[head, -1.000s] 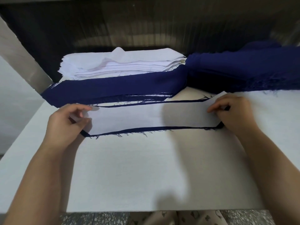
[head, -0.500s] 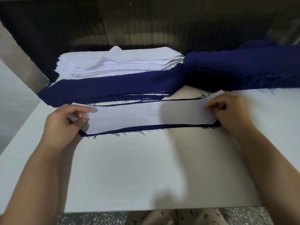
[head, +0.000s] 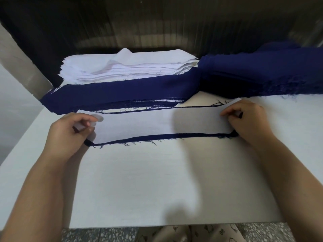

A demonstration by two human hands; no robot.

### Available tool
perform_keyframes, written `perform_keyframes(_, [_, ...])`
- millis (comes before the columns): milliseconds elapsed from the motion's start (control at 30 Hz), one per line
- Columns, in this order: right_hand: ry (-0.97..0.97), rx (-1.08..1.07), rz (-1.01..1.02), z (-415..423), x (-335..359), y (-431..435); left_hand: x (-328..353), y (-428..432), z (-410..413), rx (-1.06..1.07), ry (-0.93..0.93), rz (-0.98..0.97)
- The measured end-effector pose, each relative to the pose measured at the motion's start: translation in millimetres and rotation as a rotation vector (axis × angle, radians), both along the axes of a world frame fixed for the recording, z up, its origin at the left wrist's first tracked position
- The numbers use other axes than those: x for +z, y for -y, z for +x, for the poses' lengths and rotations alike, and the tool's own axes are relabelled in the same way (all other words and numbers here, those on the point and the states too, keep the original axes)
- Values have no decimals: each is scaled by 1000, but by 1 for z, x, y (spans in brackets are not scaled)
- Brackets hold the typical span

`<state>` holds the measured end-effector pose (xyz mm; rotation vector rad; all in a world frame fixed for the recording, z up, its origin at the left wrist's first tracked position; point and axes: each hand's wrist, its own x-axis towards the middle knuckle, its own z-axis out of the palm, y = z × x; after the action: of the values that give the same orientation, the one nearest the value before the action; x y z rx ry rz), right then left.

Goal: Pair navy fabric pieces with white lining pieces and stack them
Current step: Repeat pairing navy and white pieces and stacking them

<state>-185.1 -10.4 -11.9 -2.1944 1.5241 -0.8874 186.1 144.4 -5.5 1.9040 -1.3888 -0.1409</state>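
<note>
Your left hand (head: 70,131) pinches the left end of a white lining piece (head: 157,123). The thumb lies on top and the fingers are curled in against it. Your right hand (head: 248,119) has its fingers curled tight over the right end of the same piece, with a bit of dark cloth showing beside its knuckles.

The white lining piece lies flat across the middle of the white table (head: 157,180), stretched between your two hands. It sits on top of a navy fabric piece (head: 157,136), which shows only as a thin frayed line along the near edge and a thinner line along the far edge. You cannot tell from here how much of the navy layer each hand has hold of, because your fingers cover both ends.

Just beyond the far edge lies a long band of navy cloth (head: 118,95), with loose threads and slivers of white showing along its near side. Behind that, at the far left, a thick stack of white lining pieces (head: 131,67) rests with its top sheet slightly rumpled. At the far right a heap of navy fabric (head: 262,72) runs off the right edge, touching the right end of the navy band.

Below the near edge of the table you can see speckled floor (head: 97,234) and patterned clothing (head: 201,233).
</note>
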Motion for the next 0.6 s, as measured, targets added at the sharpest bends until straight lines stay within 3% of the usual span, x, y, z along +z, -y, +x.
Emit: perform_keyframes(600, [-48,0,19,-1,1,0,6,-3,1,31,66,35])
